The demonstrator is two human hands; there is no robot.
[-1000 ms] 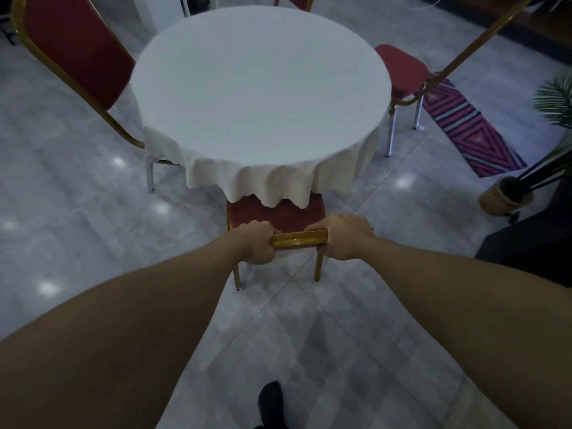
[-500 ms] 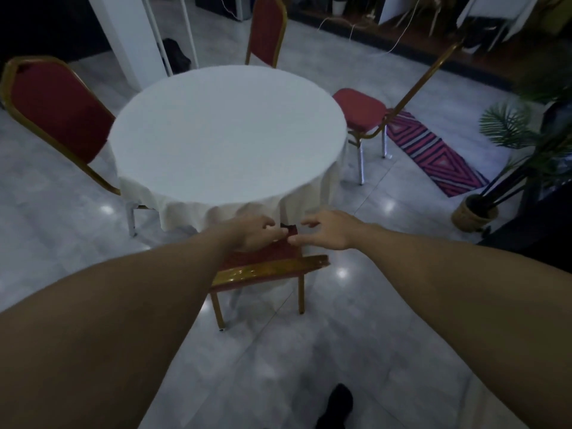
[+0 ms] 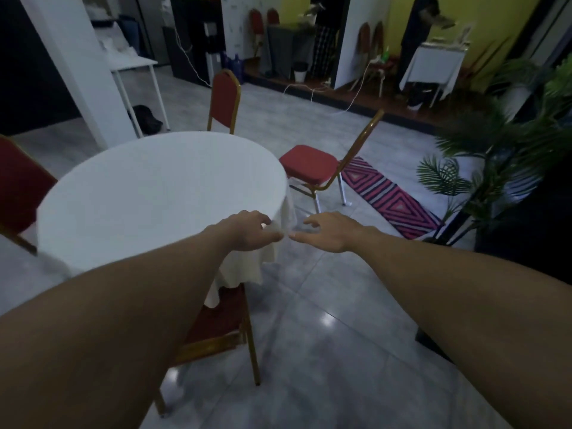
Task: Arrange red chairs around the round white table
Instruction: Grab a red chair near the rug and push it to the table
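Note:
The round table [image 3: 148, 193] wears a white cloth and fills the left middle of the view. A red chair with a gold frame [image 3: 223, 332] stands tucked under its near edge, below my left forearm. Another red chair [image 3: 224, 100] stands at the far side, one [image 3: 309, 164] at the right with its back turned outward, and one [image 3: 18, 187] at the left edge. My left hand [image 3: 247, 232] hovers over the table's near right edge, fingers loosely curled, holding nothing. My right hand [image 3: 328, 232] floats beside it with fingers spread, empty.
A striped pink and dark rug [image 3: 390, 196] lies on the grey tiled floor at the right. Potted palms [image 3: 483, 168] crowd the right side. A white pillar [image 3: 77, 66] and a small white table [image 3: 133, 63] stand behind, with cables and furniture along the back wall.
Both hands let go of the near chair's gold back rail and rose above the table edge. The view lifted and swung to the right, revealing the room beyond.

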